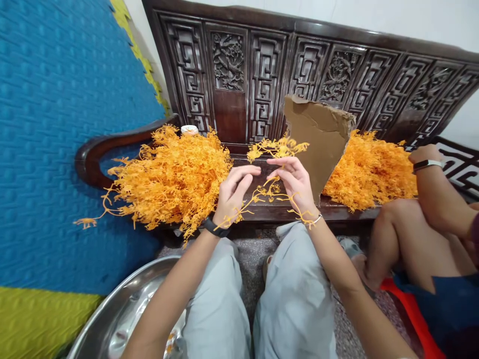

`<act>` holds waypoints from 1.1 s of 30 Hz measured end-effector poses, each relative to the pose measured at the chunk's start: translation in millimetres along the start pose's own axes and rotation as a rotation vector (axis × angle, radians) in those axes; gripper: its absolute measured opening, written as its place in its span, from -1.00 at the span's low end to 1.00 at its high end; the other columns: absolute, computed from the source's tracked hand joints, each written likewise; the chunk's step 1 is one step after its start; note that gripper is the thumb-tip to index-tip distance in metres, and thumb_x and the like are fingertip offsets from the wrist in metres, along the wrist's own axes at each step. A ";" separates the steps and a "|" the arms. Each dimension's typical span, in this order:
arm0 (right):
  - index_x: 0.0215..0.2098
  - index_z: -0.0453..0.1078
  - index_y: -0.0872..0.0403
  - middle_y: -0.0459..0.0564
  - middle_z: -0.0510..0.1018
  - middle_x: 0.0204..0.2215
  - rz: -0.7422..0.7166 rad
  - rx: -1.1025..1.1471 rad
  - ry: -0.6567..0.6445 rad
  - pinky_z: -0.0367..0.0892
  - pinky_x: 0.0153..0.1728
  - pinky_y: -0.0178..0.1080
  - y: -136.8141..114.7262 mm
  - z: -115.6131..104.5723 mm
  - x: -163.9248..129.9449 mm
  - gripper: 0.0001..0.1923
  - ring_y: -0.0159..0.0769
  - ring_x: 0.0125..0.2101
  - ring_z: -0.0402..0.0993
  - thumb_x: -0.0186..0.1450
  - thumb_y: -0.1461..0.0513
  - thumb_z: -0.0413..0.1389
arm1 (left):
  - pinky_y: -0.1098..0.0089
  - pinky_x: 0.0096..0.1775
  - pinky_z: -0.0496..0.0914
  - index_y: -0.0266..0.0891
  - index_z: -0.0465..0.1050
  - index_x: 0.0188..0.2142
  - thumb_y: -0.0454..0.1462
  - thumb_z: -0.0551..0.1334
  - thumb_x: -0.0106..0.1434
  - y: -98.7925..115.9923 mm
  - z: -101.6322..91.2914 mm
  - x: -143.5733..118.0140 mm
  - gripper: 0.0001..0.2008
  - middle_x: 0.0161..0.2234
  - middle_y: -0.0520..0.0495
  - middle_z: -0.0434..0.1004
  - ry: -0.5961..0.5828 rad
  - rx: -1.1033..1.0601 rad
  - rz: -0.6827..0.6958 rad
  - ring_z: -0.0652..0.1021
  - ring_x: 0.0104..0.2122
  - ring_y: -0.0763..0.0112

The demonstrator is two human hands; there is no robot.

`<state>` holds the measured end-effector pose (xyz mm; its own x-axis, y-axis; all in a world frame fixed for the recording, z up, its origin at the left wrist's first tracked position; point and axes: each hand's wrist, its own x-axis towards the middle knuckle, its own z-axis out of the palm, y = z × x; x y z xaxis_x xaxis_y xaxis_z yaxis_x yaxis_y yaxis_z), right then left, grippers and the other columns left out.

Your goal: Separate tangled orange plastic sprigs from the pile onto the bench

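Observation:
My left hand is stretched out toward the middle, its fingers straight and the thumb apart from them, with nothing gripped. Facing it, my right hand has its thumb and fingers bent around part of an orange branching plastic sprig. Thin branches of the sprig spread between the hands and reach across both wrists. Just beyond my fingertips lies another orange sprig on the dark wooden bench. Beside my left hand rises a big heap of orange sprigs.
An upright cardboard piece stands before a second orange heap. A white round item sits behind the left heap. At lower left is a metal basin. Another person's arm and bent leg are at right.

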<state>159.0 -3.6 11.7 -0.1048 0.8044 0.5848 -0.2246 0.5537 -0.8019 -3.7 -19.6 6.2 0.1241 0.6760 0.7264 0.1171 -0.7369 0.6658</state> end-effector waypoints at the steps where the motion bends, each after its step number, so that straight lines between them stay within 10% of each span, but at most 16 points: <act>1: -0.25 0.31 0.04 -0.02 0.49 -0.12 0.001 -0.018 -0.023 0.38 -0.16 -0.21 -0.5 -1.4 -0.1 -0.89 -0.43 -0.40 0.46 0.24 0.30 0.03 | 0.21 0.03 0.27 -0.24 0.50 -0.24 -0.14 -0.02 0.31 -1.1 1.0 -0.1 -0.65 -0.12 -0.12 0.52 -0.052 -0.063 -0.089 0.46 -0.08 0.30; 6: -0.21 0.34 0.05 0.00 0.47 -0.08 0.031 -0.003 -0.241 0.37 -0.11 -0.16 -2.9 -7.7 -0.6 -0.86 -0.42 -0.37 0.49 0.26 0.30 0.03 | 0.21 0.07 0.24 -0.23 0.42 -0.04 0.08 0.12 0.14 -11.0 5.9 1.2 -0.46 0.03 -0.16 0.42 -0.235 -0.314 -0.326 0.38 0.05 0.17; 15: -0.05 0.30 0.09 -0.02 0.48 -0.20 0.258 0.004 -0.700 0.37 -0.08 -0.22 4.4 2.6 -4.0 -0.72 -0.40 -0.23 0.49 0.26 0.28 0.05 | 0.25 -0.06 0.38 -0.19 0.30 0.06 -0.13 0.26 0.11 -12.3 8.5 6.4 -0.48 -0.15 -0.16 0.56 -0.087 -0.732 -0.509 0.52 -0.10 0.25; 27: -0.38 0.47 0.13 -0.02 0.56 -0.33 0.213 -0.108 -0.312 0.37 -0.11 -0.21 3.3 9.7 -1.8 -0.88 -0.34 -0.28 0.50 0.18 0.26 0.11 | 0.31 -0.16 0.46 -0.21 0.42 -0.14 -0.23 0.29 0.08 -15.3 25.1 10.1 -0.69 -0.18 -0.12 0.57 0.244 -0.630 -0.403 0.58 -0.22 0.31; 33: -0.38 0.41 0.15 -0.03 0.55 -0.45 0.235 -0.115 -0.110 0.43 -0.33 -0.29 8.7 -1.9 4.7 -0.86 -0.38 -0.41 0.51 0.16 0.21 0.11 | 0.33 -0.19 0.46 -0.24 0.37 -0.14 -0.25 0.32 0.04 -24.9 18.3 14.9 -0.63 -0.24 -0.11 0.58 0.198 -0.625 -0.397 0.60 -0.30 0.34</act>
<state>158.4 5.4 7.2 -0.2466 0.8888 0.3864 -0.0713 0.3810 -0.9218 13.2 8.9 -2.7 0.0034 0.9208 0.3900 -0.4707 -0.3426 0.8130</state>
